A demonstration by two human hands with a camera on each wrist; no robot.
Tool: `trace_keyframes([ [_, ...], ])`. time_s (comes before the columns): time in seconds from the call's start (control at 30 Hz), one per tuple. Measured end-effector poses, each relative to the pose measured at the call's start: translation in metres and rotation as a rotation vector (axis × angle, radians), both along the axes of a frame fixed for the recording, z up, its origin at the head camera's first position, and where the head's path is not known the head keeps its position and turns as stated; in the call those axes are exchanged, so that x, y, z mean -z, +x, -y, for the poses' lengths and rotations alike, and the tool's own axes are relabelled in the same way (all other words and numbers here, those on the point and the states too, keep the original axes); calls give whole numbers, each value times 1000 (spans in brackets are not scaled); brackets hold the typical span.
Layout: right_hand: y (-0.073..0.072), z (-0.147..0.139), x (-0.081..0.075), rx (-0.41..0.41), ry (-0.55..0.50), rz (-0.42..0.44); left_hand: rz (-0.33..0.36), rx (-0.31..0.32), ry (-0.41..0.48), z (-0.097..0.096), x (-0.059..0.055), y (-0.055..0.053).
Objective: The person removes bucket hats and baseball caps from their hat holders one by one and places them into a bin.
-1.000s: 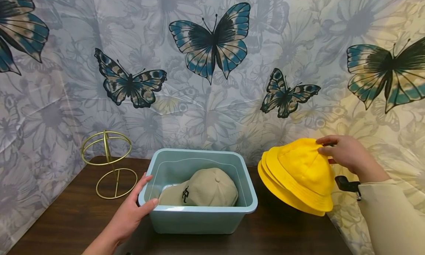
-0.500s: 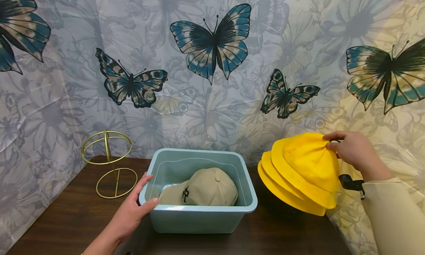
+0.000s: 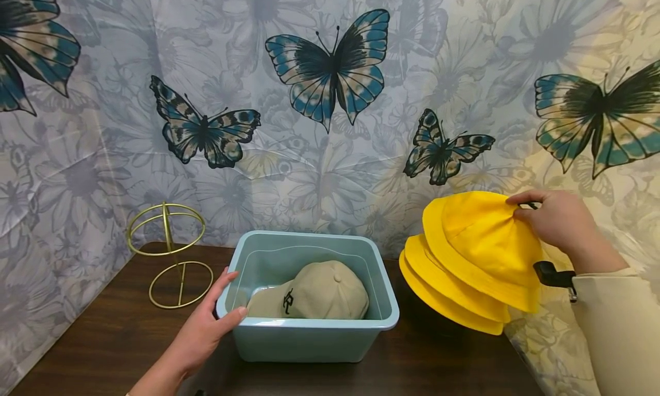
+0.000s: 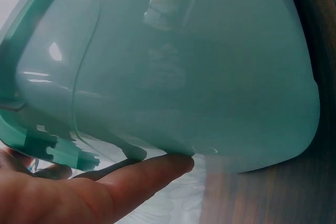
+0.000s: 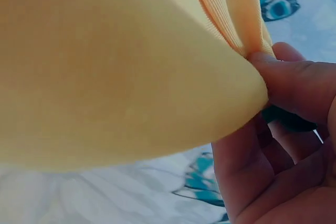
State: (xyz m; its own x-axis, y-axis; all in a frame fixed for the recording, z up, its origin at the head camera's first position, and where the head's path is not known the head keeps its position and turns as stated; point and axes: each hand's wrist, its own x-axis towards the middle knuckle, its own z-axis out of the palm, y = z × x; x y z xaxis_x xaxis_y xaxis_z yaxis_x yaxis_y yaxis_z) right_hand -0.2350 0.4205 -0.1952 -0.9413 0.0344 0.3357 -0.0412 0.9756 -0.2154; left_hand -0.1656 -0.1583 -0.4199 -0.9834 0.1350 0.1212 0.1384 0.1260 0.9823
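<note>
My right hand (image 3: 564, 227) pinches the crown of a yellow bucket hat (image 3: 479, 224) between thumb and fingers. This hat tilts over other matching yellow hats (image 3: 433, 287), whose brims fan out beneath it at the table's right side. The right wrist view shows the fabric gathered at the fingertips (image 5: 286, 85). On the left, my left hand (image 3: 203, 324) holds the front left corner of a light blue plastic bin (image 3: 309, 341), thumb at the rim. In the left wrist view, one finger (image 4: 152, 179) lies along the bin's outer wall. A beige baseball cap (image 3: 330, 290) sits inside the bin.
A gold wire hat stand (image 3: 180, 264) with round rings stands left of the bin. All this is on a dark wooden table (image 3: 103, 333). Behind it hangs a floral cloth (image 3: 319, 172) printed with butterflies.
My right hand has moved up and to the right, drawing the top yellow hat away from those below, so more of their brims shows. The left hand and bin have stayed put.
</note>
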Motion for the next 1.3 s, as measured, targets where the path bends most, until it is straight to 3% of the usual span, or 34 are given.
trace_keyframes([
  [0.33, 13, 19, -35, 7, 58, -122, -4, 2, -6, 0, -1, 0],
  [0.57, 21, 39, -51, -58, 71, -200, -9, 4, -4, 0, -1, 0],
  [1.07, 34, 81, -72, -193, 70, -329, 6, 6, 1, 1, 0, 0],
  [1.3, 36, 96, -75, -234, 58, -331, 8, 8, 0, 1, 0, 0],
])
